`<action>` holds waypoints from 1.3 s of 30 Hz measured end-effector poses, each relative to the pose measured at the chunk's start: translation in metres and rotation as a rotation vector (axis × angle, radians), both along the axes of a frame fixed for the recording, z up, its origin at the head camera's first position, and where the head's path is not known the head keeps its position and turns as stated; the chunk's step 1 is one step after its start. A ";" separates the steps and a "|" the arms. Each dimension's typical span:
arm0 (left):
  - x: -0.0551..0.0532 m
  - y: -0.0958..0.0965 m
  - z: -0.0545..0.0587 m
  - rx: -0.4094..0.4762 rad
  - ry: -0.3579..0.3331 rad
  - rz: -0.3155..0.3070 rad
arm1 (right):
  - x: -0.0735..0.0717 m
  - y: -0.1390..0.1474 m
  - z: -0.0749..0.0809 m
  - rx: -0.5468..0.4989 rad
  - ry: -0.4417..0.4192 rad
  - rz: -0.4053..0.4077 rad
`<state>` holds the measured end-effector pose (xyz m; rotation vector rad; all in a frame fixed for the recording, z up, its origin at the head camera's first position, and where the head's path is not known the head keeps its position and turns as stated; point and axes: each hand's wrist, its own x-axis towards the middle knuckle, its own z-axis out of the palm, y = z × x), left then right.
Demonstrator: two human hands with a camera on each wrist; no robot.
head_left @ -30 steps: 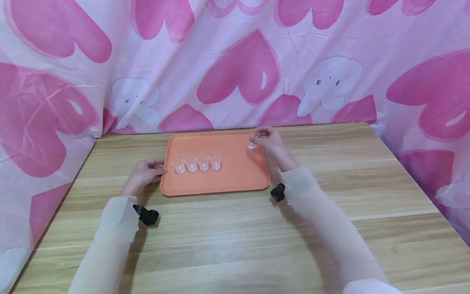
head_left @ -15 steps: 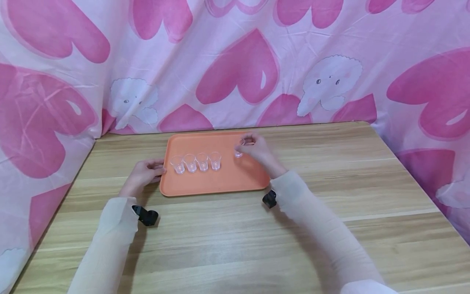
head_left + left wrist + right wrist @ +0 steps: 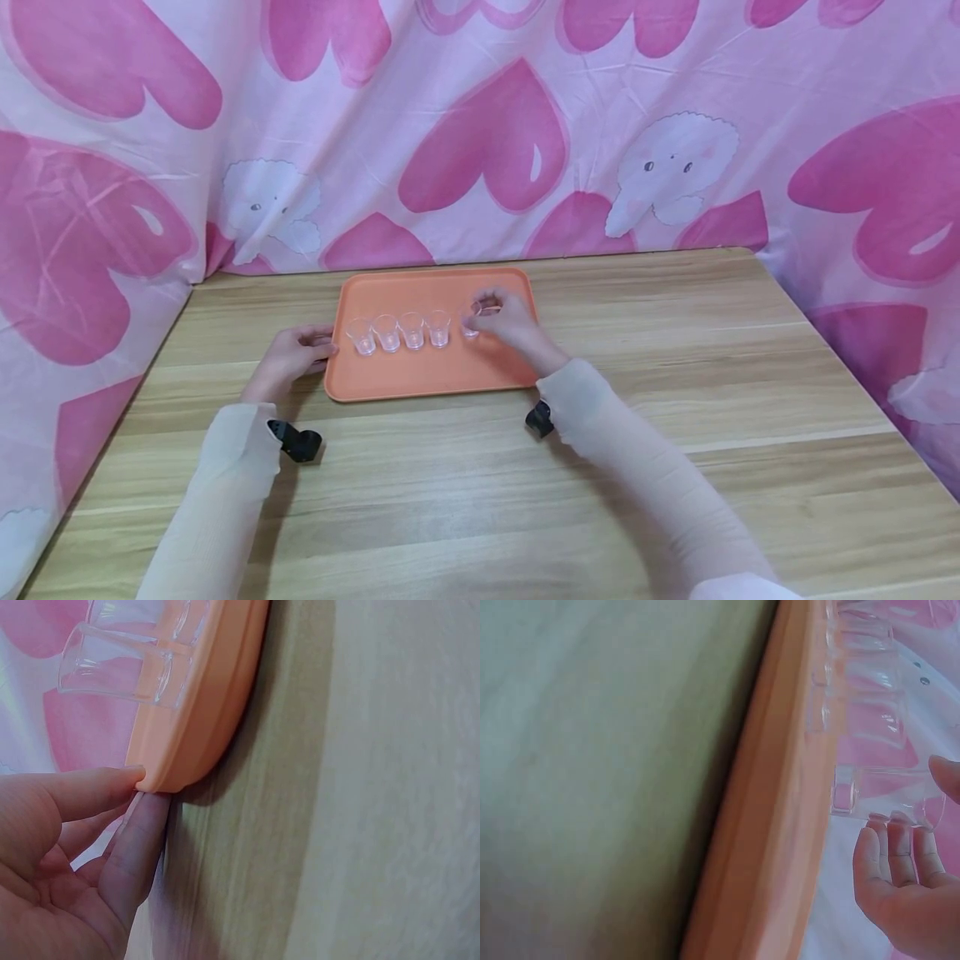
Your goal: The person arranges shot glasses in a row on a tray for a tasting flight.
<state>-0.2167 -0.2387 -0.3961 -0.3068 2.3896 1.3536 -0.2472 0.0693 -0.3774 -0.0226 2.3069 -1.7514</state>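
My left hand (image 3: 292, 353) is at the left end of an orange tray (image 3: 420, 377). In the left wrist view its thumb presses on the rim and the fingers meet the edge from outside. My right hand (image 3: 512, 323) is over the tray's right half and holds a clear shot glass (image 3: 889, 793) upright between thumb and fingertips. The glass's base is close to the tray surface in the right wrist view. To its left, several matching shot glasses (image 3: 413, 332) stand side by side in a row on the tray, a small gap away from the held one.
The tray lies on a wood-grain table (image 3: 442, 500), near its back edge. Behind and beside the table hangs a pink curtain (image 3: 480, 133) with hearts and white animal figures. A black wrist camera (image 3: 297, 442) sits below the left hand, another black camera (image 3: 539, 419) below the right.
My right hand has carried the shot glass from the tray's back right corner leftward and nearer to me, up to the right end of the row. The left hand has stayed at the tray's edge.
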 end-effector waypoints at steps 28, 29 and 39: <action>0.002 0.002 0.003 0.000 -0.012 0.009 | 0.005 -0.008 -0.010 0.014 -0.084 0.035; 0.002 0.002 0.003 -0.001 -0.010 0.011 | 0.005 -0.008 -0.010 0.013 -0.085 0.034; 0.001 0.002 0.001 -0.008 -0.011 0.020 | 0.005 -0.010 -0.008 0.014 -0.089 0.041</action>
